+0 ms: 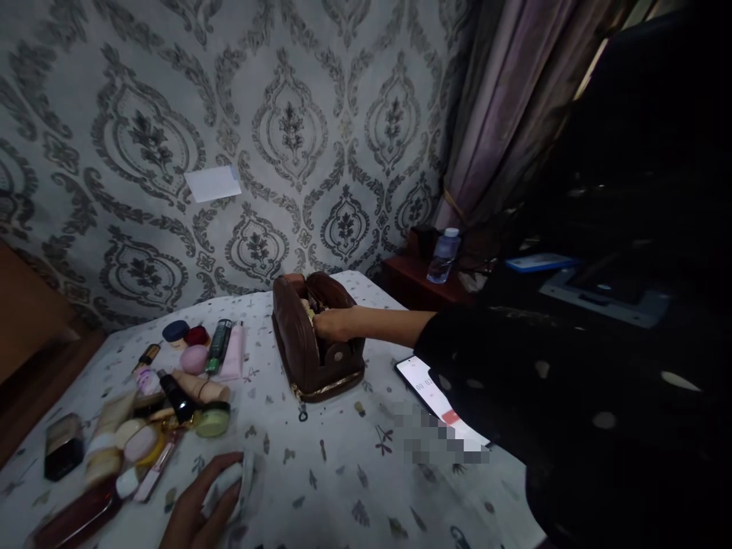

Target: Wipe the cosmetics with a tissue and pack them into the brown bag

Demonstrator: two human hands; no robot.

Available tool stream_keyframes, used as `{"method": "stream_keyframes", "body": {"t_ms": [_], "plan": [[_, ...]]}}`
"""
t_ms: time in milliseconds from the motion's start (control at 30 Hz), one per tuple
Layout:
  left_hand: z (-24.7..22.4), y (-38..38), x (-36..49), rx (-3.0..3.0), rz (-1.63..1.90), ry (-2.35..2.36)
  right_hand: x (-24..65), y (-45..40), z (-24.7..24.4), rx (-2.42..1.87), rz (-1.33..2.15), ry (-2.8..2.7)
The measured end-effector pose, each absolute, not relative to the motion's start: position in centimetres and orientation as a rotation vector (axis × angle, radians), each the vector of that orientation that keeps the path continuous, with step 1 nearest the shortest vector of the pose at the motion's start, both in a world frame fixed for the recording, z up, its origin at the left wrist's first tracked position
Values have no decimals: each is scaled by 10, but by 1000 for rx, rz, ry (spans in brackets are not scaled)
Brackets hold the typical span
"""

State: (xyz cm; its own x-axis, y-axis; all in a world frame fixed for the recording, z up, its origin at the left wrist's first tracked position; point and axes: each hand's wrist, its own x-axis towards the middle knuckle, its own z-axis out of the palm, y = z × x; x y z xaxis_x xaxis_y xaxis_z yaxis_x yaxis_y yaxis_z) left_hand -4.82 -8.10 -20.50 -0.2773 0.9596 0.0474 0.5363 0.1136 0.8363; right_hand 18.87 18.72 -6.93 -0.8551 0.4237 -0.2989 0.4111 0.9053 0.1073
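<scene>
At the lower edge of the head view, my left hand (197, 507) has its fingers curled round a small whitish item (229, 482), perhaps a jar; its kind is unclear. My right hand (336, 324) reaches into a brown leather toiletry bag (294, 343), which stands unzipped on the bed. The bag hides the fingertips, so I cannot see whether they grip anything. Left of the bag lie several cosmetics, among them a pink tube (233, 352), a dark green tube (218, 347), a green-lidded jar (213, 419) and a dark red bottle (77, 518).
A lit phone (435, 400) lies on the patterned sheet (320, 480) under my right sleeve. Beyond the bed, a water bottle (444, 255) stands on a reddish-brown bedside table (403, 278). Patterned wallpaper (343, 137) covers the wall behind.
</scene>
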Motion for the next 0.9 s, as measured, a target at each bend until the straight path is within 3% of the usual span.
{"method": "stream_keyframes", "body": {"t_ms": [167,333,533,633,733,800,900], "plan": [[-194,-80,-42,1410,1111,1863,192,193,-26,763,60,2903],[-183,-75,-47,1432,990,1817,198,155,3,1250,-49,3389],[-181,-73,-45,1332,1100,1796,171,58,-79,661,-693,3401],[-181,-72,-43,1338,1154,1750,148,35,-135,735,-1023,3275],[-185,-72,-43,1323,1234,1723,121,29,-175,873,-1672,3036],[-188,-72,-45,1315,1301,1715,102,29,-191,965,-2137,2711],[-192,-71,-53,1276,1419,1654,76,28,-198,1067,-2538,2372]]}}
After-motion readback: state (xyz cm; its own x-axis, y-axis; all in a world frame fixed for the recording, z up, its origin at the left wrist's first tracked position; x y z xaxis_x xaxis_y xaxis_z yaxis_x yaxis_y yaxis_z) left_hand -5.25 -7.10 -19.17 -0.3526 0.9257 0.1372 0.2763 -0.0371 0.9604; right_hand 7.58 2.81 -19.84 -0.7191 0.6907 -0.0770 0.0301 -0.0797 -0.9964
